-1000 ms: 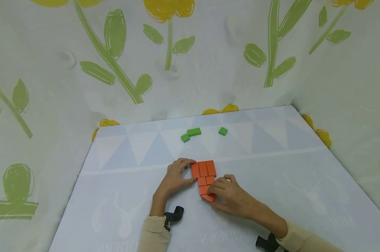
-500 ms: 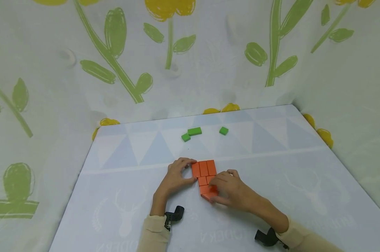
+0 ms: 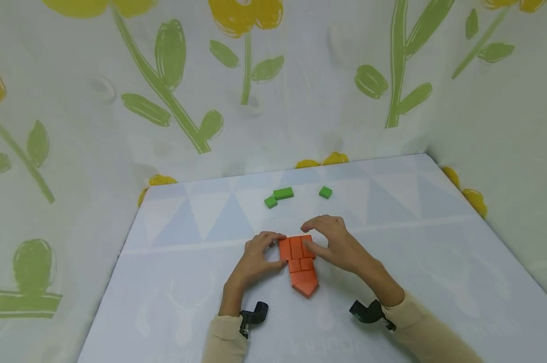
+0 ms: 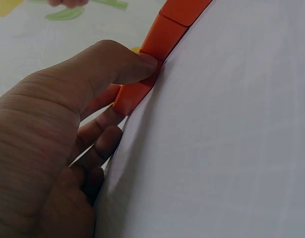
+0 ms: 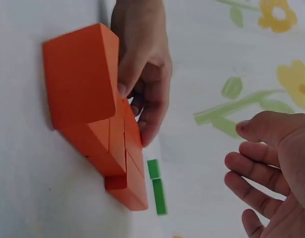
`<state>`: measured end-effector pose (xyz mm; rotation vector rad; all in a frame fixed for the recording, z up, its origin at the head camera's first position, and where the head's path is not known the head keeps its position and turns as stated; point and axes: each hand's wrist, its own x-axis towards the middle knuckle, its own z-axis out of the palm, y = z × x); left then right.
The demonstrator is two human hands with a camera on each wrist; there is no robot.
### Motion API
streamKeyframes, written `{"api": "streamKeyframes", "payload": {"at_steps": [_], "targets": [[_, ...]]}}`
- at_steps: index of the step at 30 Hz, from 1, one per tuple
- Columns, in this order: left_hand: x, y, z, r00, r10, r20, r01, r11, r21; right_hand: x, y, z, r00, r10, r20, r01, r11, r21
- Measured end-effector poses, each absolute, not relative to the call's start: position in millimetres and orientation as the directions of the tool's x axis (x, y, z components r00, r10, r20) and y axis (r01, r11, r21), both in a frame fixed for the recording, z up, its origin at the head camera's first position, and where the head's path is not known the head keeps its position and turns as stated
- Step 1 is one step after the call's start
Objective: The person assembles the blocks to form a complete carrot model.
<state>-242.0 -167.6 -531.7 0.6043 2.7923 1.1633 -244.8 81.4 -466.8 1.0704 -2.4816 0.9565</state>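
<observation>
Several orange blocks lie flat together on the table, a wide row on top narrowing to a pointed piece at the near end. My left hand pinches the left end block of the top row, thumb pressed on its side and fingers curled round the far edge. My right hand hovers at the top right corner of the blocks. In the right wrist view its fingers are loosely spread and hold nothing. The orange blocks and left hand show there too.
Three green blocks lie farther back: a long one, a small one touching it, and one apart. A flower-print cloth wall encloses the back and sides of the pale table.
My right hand let go of the pointed bottom block and moved up to the top right corner of the orange shape. The pointed block now lies flat in line. The left hand stayed.
</observation>
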Motion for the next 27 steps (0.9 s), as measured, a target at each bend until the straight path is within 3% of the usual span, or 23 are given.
{"api": "streamKeyframes", "payload": {"at_steps": [4, 14, 27], "targets": [[-241, -168, -532, -0.923, 0.373, 0.095, 0.333, 0.648, 0.685, -261, 75, -463, -0.729, -0.502, 0.466, -0.685, 0.538, -0.491], [-243, -167, -534, -0.918, 0.380, 0.109, 0.349, 0.647, 0.678, -307, 61, -449, -0.751, -0.383, 0.538, -0.652, 0.558, -0.514], [-243, -168, -533, -0.914, 0.387, 0.120, 0.362, 0.648, 0.670, -366, 48, -470, -0.846, -0.343, 0.408, -0.531, 0.609, -0.589]]}}
